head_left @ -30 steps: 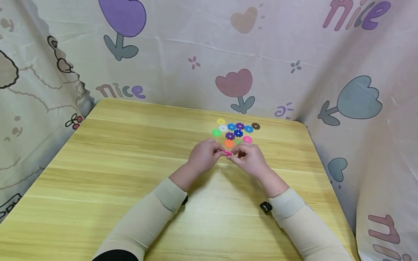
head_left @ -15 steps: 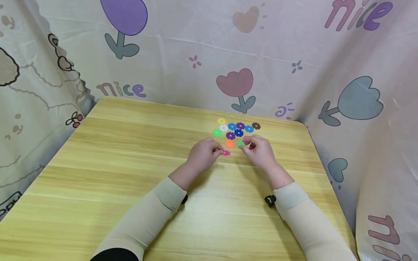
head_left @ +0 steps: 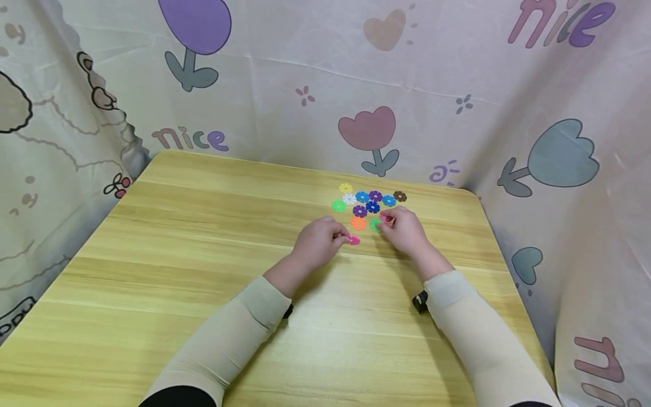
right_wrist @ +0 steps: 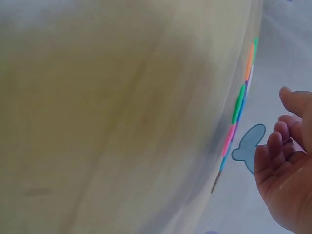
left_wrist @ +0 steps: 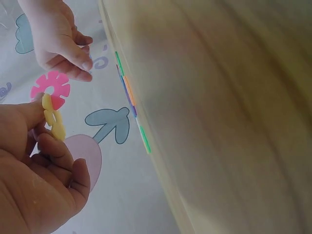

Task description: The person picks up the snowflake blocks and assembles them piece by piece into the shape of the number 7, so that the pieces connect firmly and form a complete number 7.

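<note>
My left hand point(head_left: 319, 242) pinches a yellow notched plastic disc point(left_wrist: 58, 127) between thumb and fingers. A pink notched disc point(left_wrist: 61, 87) is joined to it at an angle and is held off the table. To the right, my right hand point(head_left: 407, 230) hovers over the loose discs with thumb and fingers apart and nothing between them. Under its fingertips lies another pink disc point(right_wrist: 228, 140), partly covered by the hand in the head view. Just left of that hand is a green disc point(head_left: 375, 225), and an orange disc point(head_left: 358, 223) lies farther left.
Several loose discs lie flat toward the back of the wooden table point(head_left: 178, 226), among them a yellow one point(head_left: 346, 187), a white one point(head_left: 349, 199), a dark blue one point(head_left: 373, 207) and a brown one point(head_left: 400, 196). A printed curtain point(head_left: 274, 73) hangs behind the table.
My right hand has left the joined discs and moved right and away from me, over the loose pink disc. The left hand stays almost still, holding the joined pair.
</note>
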A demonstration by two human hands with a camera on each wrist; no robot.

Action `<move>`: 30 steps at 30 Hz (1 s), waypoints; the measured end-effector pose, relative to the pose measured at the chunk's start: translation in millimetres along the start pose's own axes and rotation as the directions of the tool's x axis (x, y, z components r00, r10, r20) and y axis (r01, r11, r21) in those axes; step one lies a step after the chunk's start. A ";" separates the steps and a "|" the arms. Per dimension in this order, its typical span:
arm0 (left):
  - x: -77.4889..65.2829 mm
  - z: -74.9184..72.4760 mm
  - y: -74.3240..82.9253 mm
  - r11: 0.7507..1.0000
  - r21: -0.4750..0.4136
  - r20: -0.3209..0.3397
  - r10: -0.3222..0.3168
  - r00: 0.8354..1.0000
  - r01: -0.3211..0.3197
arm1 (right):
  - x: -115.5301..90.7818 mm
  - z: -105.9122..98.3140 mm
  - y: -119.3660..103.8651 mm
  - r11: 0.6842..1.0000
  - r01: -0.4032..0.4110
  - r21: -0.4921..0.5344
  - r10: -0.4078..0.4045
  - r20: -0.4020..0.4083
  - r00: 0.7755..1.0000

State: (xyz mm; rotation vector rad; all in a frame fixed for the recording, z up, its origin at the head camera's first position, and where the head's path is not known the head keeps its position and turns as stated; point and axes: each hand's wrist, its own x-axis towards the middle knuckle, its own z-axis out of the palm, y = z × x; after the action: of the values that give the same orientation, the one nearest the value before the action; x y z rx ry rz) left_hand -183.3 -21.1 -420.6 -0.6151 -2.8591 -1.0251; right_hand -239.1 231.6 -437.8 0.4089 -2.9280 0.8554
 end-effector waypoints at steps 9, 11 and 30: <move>-0.8 0.3 0.2 1.000 -0.018 0.006 -0.020 1.000 0.020 | 12.5 4.3 4.2 0.998 -0.050 -0.040 0.055 0.123 0.991; -0.8 0.6 -0.2 0.999 -0.024 0.008 -0.027 1.000 0.027 | 14.4 5.7 4.9 0.997 -0.062 -0.052 0.068 0.140 0.988; -0.1 2.4 -0.9 0.998 -0.035 0.038 -0.043 0.998 0.045 | 21.4 11.1 9.3 0.987 -0.056 -0.152 0.091 0.234 0.968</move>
State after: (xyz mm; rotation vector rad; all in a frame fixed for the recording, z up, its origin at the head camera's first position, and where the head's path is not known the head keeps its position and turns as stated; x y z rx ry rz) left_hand -183.2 -20.3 -423.0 -0.5826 -2.9047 -1.0854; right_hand -262.1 228.1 -449.1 0.4236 -3.2211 0.6344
